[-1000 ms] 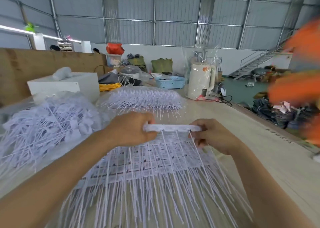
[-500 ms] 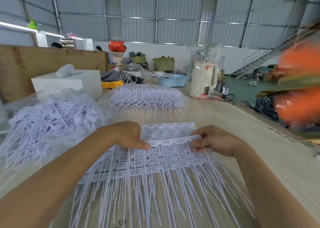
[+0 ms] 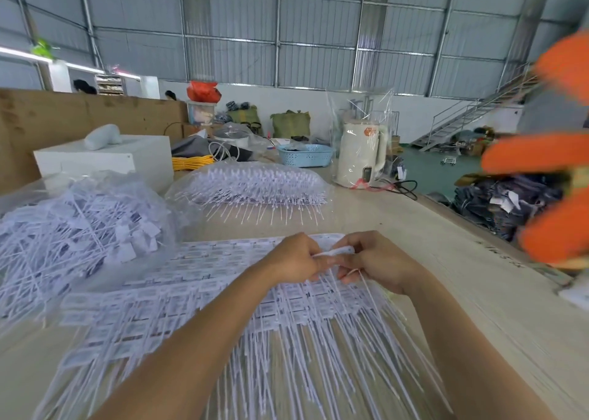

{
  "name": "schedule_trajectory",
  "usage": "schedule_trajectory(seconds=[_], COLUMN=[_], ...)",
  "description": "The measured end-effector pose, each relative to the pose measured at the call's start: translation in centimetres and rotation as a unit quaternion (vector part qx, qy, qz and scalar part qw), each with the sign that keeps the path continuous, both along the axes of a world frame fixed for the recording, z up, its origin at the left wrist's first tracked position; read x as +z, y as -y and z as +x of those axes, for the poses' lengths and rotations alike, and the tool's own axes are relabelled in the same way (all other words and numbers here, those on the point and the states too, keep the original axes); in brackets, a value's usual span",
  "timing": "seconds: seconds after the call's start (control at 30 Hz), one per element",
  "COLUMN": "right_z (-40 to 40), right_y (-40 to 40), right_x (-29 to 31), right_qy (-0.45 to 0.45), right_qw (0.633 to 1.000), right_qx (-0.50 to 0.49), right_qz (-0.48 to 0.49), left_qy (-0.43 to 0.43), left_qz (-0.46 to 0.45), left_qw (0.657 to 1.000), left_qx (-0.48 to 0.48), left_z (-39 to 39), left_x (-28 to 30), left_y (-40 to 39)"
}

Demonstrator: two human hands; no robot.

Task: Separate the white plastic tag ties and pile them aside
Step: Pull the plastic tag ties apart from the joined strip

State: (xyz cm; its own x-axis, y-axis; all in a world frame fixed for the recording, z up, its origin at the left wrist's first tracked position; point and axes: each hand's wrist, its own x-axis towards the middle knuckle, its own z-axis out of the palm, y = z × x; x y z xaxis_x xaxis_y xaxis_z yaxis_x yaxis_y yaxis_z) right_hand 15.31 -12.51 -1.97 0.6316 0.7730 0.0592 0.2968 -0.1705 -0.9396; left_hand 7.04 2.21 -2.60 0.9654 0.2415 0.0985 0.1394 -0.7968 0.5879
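Hands: two, left hand [image 3: 294, 257] and right hand [image 3: 381, 260]
Tag tie heaps on bench [image 3: 462, 292]: three
- loose pile [image 3: 73, 231]: one, left edge
- bagged bundle [image 3: 251, 184]: one, far side
- spread sheets [image 3: 197, 295]: one heap, near edge; single ties too many to count
Kettle [image 3: 360, 153]: one
Blue basket [image 3: 304, 155]: one
White box [image 3: 105, 158]: one

Both hands — left hand [image 3: 294, 257], right hand [image 3: 379, 260] — pinched a white strip [image 3: 334, 251] over the spread tag ties [image 3: 255, 308]; loose pile [image 3: 73, 228] lay far left.
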Motion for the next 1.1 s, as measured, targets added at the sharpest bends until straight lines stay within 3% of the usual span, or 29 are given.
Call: schedule_trajectory(seconds=[0.13, 0.37, 0.7, 0.9, 1.1], right_z=[0.2, 0.1, -0.4, 0.0, 0.2], right_y=[-0.3, -0.6, -1.0, -0.6, -0.5], right_x=[-0.4, -0.6, -0.6, -0.3, -0.7], right_qy=[0.018, 0.044, 0.139, 0.076, 0.138], right_qw=[1.0, 0.999, 0.989, 0.995, 0.988], right_qx=[0.008, -0.003, -0.012, -0.066, 0.004], right_qz=[-0.007, 0.003, -0.053, 0.02, -0.062], left_qy=[0.013, 0.071, 0.085, 0.086, 0.08], left_qz=[0.032, -0.043, 0.054, 0.068, 0.05], left_qw=[0.999, 0.995, 0.991, 0.991, 0.992], left_qx=[0.035, 0.048, 0.085, 0.081, 0.08], left_z=[-0.1, -0.4, -0.6, -1.1, -1.0], left_x=[-0.3, -0.5, -1.0, -0.6, -0.8], left_y=[-0.4, 0.1, 0.3, 0.2, 0.4])
